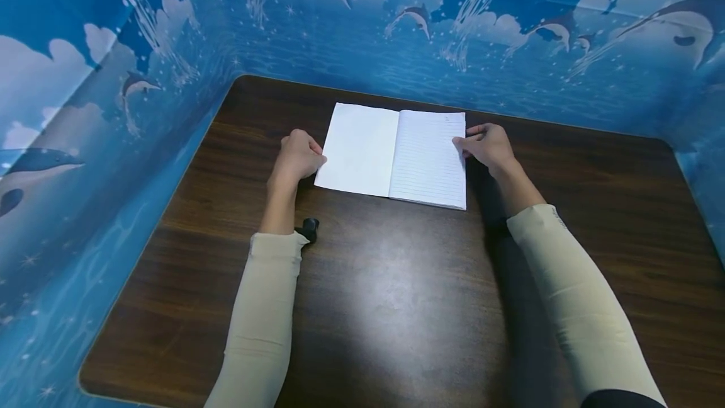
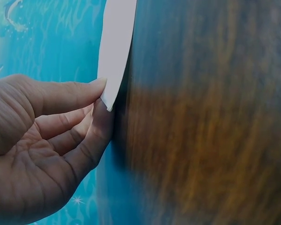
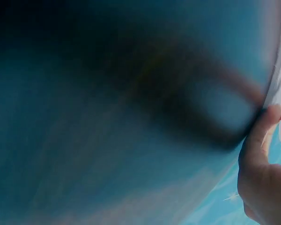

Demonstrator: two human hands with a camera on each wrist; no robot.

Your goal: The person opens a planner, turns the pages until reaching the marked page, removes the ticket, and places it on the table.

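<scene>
An open notebook (image 1: pixel 427 159) lies near the far edge of the table, its left side blank white and its right side a ruled page. My left hand (image 1: pixel 297 155) pinches the left edge of the blank side. The left wrist view shows thumb and forefinger of that hand (image 2: pixel 51 136) on a white corner (image 2: pixel 114 61), the other fingers bent behind. At the opposite side, my right hand (image 1: pixel 488 145) grips the right edge of the ruled pages between thumb and fingers. In the right wrist view, this hand (image 3: pixel 267 171) appears at the right border, fingertips at the notebook's edge.
The dark wood table (image 1: pixel 396 307) has rounded corners. A blue backdrop (image 1: pixel 351 49) printed with dolphins hangs along its far and left sides. A small black device (image 1: pixel 309 230) sits at the left wrist. Pale sleeves cover both forearms.
</scene>
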